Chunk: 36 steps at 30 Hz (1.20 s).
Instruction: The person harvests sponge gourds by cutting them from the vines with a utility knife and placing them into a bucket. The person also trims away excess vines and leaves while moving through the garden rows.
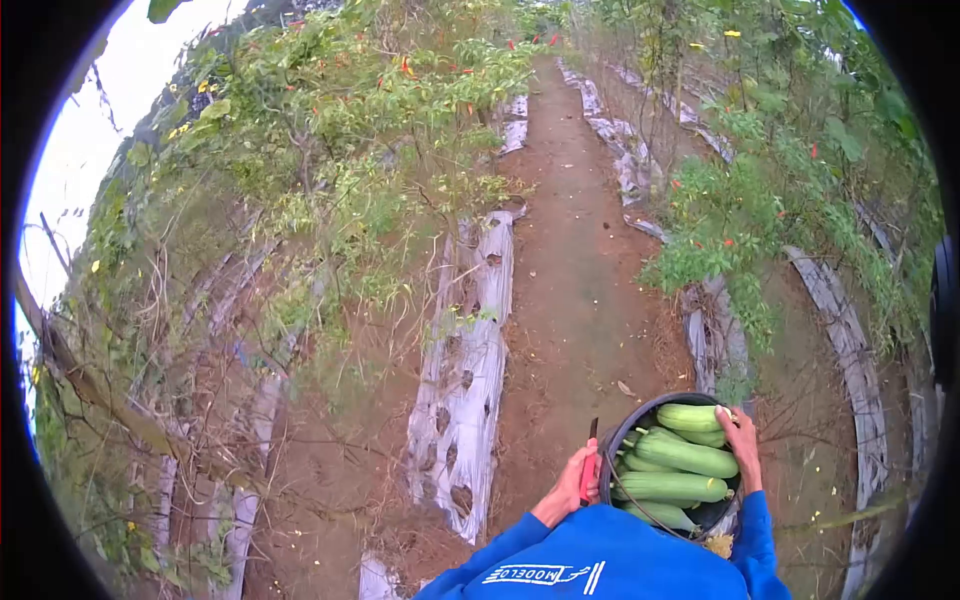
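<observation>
At the lower right, a dark bucket full of long green gourds is held against the front of the blue shirt. My left hand is closed round the red handle of a knife at the bucket's left side; the dark blade points up. On the other side, my right hand curls over the bucket's right rim, its fingers on the end of the uppermost gourd. Several gourds lie stacked on their sides in the bucket.
A bare dirt path runs straight ahead between planted rows. Torn grey plastic mulch with holes lines both sides. Bushy plants with red peppers lean in from left and right. A bare branch crosses the lower left.
</observation>
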Tool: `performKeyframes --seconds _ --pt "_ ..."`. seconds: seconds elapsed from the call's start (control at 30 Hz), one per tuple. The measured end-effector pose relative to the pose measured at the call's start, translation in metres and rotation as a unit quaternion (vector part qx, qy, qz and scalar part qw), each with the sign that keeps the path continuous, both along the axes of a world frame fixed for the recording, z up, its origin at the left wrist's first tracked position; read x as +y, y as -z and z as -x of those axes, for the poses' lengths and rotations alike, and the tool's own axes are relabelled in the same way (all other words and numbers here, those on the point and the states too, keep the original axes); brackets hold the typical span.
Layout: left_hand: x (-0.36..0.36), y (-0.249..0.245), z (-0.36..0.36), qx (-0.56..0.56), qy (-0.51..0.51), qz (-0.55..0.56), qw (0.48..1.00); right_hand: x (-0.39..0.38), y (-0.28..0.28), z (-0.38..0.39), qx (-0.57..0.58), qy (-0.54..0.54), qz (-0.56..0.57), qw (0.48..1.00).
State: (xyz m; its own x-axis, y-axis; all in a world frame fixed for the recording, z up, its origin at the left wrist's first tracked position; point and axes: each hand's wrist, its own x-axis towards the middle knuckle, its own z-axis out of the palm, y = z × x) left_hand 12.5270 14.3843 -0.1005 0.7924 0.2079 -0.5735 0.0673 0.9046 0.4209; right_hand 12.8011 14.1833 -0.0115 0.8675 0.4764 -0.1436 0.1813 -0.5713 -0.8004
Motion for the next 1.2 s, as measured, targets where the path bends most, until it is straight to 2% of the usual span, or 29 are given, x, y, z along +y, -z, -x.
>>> performKeyframes --seconds 0.07,0.27,0.33,0.4,0.47,0.63,0.73,0.8,0.87,0.9,0.93,1.0,1.03,1.07,1.13,1.2 --pt "0.036 -0.009 -0.032 -0.016 -0.017 -0.018 1.000 0.049 -0.015 -0.037 0.000 -0.028 -0.028 0.999" --pt "0.108 -0.027 -0.094 0.047 -0.108 0.005 0.993 0.180 -0.038 -0.126 -0.010 -0.113 0.049 0.992" --pt "0.135 -0.029 -0.108 0.027 -0.149 0.019 0.988 0.223 -0.032 -0.153 -0.017 -0.137 0.066 0.988" --pt "0.167 -0.024 -0.124 0.008 -0.142 0.040 0.989 0.268 -0.020 -0.179 -0.021 -0.182 0.077 0.980" --pt "0.200 -0.026 -0.145 -0.003 -0.164 0.027 0.986 0.309 -0.017 -0.201 -0.002 -0.175 0.101 0.979" --pt "0.329 -0.019 -0.208 -0.015 -0.132 0.031 0.991 0.418 0.006 -0.253 0.007 -0.153 0.092 0.984" --pt "0.415 -0.012 -0.247 -0.024 -0.082 0.029 0.996 0.476 -0.012 -0.281 0.014 -0.093 0.103 0.990" --pt "0.468 -0.017 -0.276 -0.038 -0.047 0.019 0.998 0.505 -0.020 -0.304 -0.026 -0.069 0.046 0.996" --pt "0.507 -0.046 -0.293 -0.032 -0.029 0.015 0.999 0.532 -0.033 -0.314 -0.067 -0.025 0.041 0.997" --pt "0.531 -0.026 -0.307 -0.031 -0.019 0.027 0.999 0.547 -0.051 -0.319 -0.028 -0.041 0.018 0.999" --pt "0.550 -0.031 -0.314 -0.028 0.001 0.022 0.999 0.564 -0.064 -0.322 0.013 -0.057 -0.012 0.998" --pt "0.590 -0.042 -0.335 -0.049 0.003 0.017 0.999 0.594 -0.068 -0.337 0.009 -0.036 -0.032 0.999" --pt "0.612 -0.029 -0.342 -0.075 0.033 0.018 0.996 0.610 -0.075 -0.341 -0.009 -0.032 -0.007 0.999" --pt "0.629 -0.037 -0.351 -0.068 0.059 0.017 0.996 0.625 -0.079 -0.344 -0.023 -0.030 0.022 0.999" --pt "0.650 -0.045 -0.371 -0.098 0.020 0.006 0.995 0.650 -0.086 -0.359 -0.034 -0.010 0.045 0.998" --pt "0.682 -0.040 -0.391 -0.108 0.024 0.021 0.994 0.676 -0.070 -0.383 -0.041 -0.012 0.058 0.997"
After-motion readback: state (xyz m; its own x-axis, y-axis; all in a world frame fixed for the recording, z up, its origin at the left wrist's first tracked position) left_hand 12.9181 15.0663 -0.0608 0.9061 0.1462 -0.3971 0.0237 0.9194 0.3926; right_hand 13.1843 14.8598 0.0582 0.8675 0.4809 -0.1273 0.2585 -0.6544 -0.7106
